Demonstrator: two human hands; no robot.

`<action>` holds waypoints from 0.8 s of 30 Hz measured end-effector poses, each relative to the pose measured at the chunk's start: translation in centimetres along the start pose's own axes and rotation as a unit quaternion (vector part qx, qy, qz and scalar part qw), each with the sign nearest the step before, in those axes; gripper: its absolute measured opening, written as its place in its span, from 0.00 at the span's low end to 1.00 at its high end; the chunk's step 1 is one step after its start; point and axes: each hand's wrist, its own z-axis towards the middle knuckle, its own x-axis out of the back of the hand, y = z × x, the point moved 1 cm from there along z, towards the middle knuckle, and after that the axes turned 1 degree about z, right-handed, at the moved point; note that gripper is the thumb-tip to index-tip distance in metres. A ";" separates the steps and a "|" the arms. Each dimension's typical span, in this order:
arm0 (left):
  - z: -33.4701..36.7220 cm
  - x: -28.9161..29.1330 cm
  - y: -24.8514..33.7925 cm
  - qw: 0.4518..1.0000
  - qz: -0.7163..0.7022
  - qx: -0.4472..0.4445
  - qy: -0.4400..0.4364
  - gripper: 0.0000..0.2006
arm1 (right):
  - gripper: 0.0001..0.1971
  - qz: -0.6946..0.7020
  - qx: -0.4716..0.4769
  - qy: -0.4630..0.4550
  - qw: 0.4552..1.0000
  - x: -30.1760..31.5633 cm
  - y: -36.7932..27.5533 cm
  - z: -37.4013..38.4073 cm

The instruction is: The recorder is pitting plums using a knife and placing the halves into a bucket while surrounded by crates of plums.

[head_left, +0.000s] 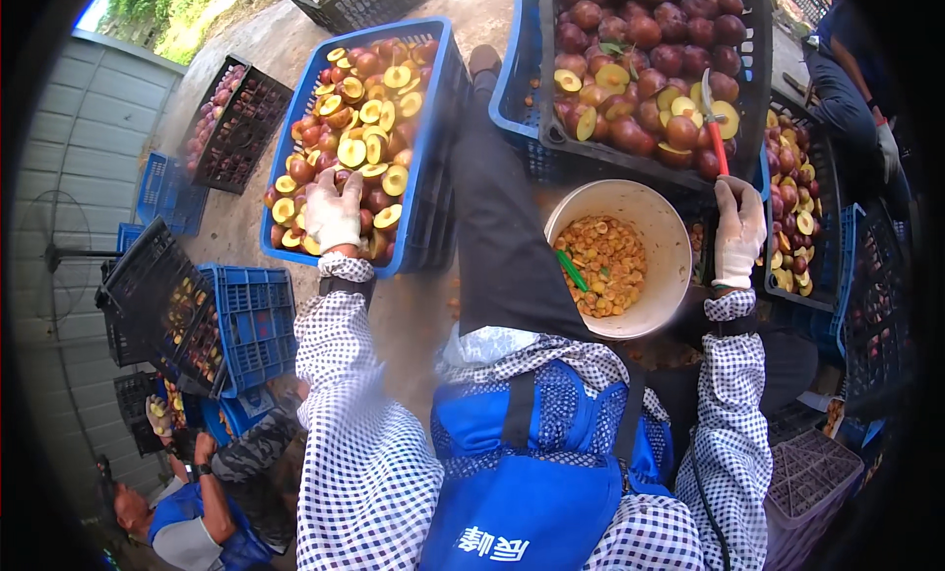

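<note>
Over blue crate (429, 167): left hand (333, 215) fingers spread flat on halved yellow-fleshed plums (369, 138); right hand (738, 231) fingers grip red-handled knife (715, 128).

Crates (433, 128) and white bucket (669, 246) crowd both sides; knee gap (413, 315) open.

- Black crate (236, 128), far left: dark red fruit, standing on the ground.
- Low blue crate (169, 192) just left of the black crate.
- Tilted black crate (148, 285), left, leaning against a blue crate (254, 320) that holds fruit.
- Black crate (359, 0) at the far edge, contents not discernible.
- Crate of halved fruit (792, 192), right.
- Purple-grey crate (812, 477), near right.
- Co-worker (202, 492), near left, in a blue apron with dark gloves, holding fruit.
- Second person (851, 89), far right.
- Grey corrugated wall (69, 158) along the left.
</note>
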 end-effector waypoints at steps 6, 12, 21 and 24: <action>-2.0 -1.7 -3.3 0.989 0.085 -0.052 -0.114 0.20 | 0.17 -0.261 0.131 0.021 0.956 -3.1 1.4 3.9; 3.0 2.3 5.2 0.988 -0.113 0.015 -0.108 0.28 | 0.19 -0.238 0.034 -0.068 0.968 -2.6 1.7 7.8; 1.3 -0.7 33.4 0.886 -0.258 -0.383 0.037 0.23 | 0.13 0.318 -0.222 -0.131 0.912 2.9 -1.3 4.7; -1.1 -6.9 36.7 0.887 -0.188 -0.422 -0.017 0.29 | 0.15 0.362 -0.248 -0.116 0.891 7.4 -2.1 2.6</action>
